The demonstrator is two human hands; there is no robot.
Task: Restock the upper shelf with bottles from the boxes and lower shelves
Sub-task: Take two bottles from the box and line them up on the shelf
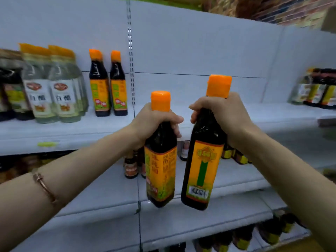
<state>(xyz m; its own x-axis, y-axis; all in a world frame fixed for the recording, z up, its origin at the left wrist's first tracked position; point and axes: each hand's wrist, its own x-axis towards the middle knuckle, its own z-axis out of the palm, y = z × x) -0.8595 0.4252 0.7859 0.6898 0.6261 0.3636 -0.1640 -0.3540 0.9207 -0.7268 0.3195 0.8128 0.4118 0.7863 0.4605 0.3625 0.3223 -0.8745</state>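
Orange caps, dark glass: two bottles held up at the centre of the frame, one in each hand. The left hand [154, 124] is wrapped around the neck of the left bottle [161, 171], fingers curled tight just under its cap; the label faces the camera at an angle, orange and green with printed characters. The right hand [221, 115] is clamped likewise on the neck of the right bottle [201, 170], which sits a little higher in the frame; its label shows a green stripe and a barcode near the base. The two bottles hang close side by side, not touching, both slightly tilted, in front of the shelving and resting on nothing.

Upper shelf [209, 110], white, runs across the middle of the frame behind the hands. At centre left on it stand two dark bottles with orange caps [109, 84], upright, just beside each other. Further left, clear bottles with white labels [54, 88], several deep, and at the far left edge some darker packs, blurred. At the right edge of the frame on the same shelf, another cluster of bottles [318, 88], out of focus.

Lower shelf [227, 179] shows below the hands, with small brown bottles [130, 167] standing behind the left bottle. At lower right, a still lower row of dark bottles [269, 231].

A thin bracelet [44, 184] circles the left forearm at lower left.
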